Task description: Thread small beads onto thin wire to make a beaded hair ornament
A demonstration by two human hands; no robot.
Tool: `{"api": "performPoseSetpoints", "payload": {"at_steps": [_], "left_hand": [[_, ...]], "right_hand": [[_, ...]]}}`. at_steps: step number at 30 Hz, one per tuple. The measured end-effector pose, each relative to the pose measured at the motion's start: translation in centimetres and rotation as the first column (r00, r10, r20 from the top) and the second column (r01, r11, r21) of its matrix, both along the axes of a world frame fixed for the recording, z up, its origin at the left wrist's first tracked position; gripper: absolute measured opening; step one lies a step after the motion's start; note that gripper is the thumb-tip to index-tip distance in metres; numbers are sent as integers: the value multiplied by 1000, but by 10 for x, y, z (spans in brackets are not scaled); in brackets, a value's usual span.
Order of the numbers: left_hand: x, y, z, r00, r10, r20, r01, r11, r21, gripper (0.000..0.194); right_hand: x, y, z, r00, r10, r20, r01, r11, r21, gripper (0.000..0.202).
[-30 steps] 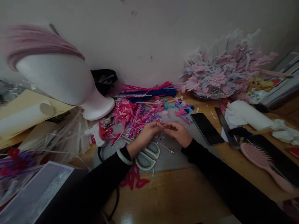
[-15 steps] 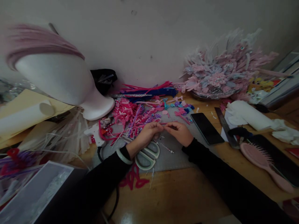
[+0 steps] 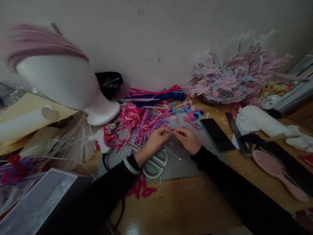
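Observation:
My left hand [image 3: 158,141] and my right hand [image 3: 187,140] are pinched close to each other over the grey mat [image 3: 186,168]. What lies between the fingertips of each is too small to make out. Scissors with pale handles [image 3: 156,163] lie partly under my left wrist. Just below the fingertips rests a thin beaded strand [image 3: 174,152]. Behind my hands is a heap of pink fuzzy pieces [image 3: 130,116], with small blue and pink pieces [image 3: 193,115] to its right.
A white mannequin head [image 3: 63,81] and a glue gun [image 3: 99,140] stand and lie to the left. On the right are a phone [image 3: 217,134], a metal ruler [image 3: 236,132], a pink brush [image 3: 271,164] and a pink floral arrangement [image 3: 227,78].
My fingertips have shifted slightly to the right, with a small gap showing between the two hands. My left wrist has also moved a little to the right.

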State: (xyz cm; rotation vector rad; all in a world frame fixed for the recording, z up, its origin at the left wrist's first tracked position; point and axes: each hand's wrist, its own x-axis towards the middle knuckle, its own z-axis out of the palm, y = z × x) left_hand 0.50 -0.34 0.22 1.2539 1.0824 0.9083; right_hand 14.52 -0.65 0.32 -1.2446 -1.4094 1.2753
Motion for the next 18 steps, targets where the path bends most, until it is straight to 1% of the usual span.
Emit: {"api": "performPoseSetpoints", "payload": {"at_steps": [4,8,12,14,16,18], "left_hand": [[0,0,1,999,23,-27,-21,998,55,15],[-1,0,0,999,19,-41,-15,996,85,13],[-2,1,-1,999,-12,-49,16,995,97,11],[-2,1,-2,999,-22,-45,26,995,99,10],[-2,2,-3,999,-27,-34,30,995,97,9],[-2,2,-3,999,-25,-26,28,995,92,8]], "right_hand": [[0,3,-8,997,-11,-76,7,999,-53,19],[-1,3,-13,990,-33,-136,19,994,-104,19],[-4,0,-10,980,-73,-183,40,983,-177,18],[-6,-2,-6,968,-108,-229,52,970,-238,16],[-6,-2,0,926,-178,-332,63,942,-329,13],[-3,-1,5,835,-299,-463,61,885,-461,11]]}}
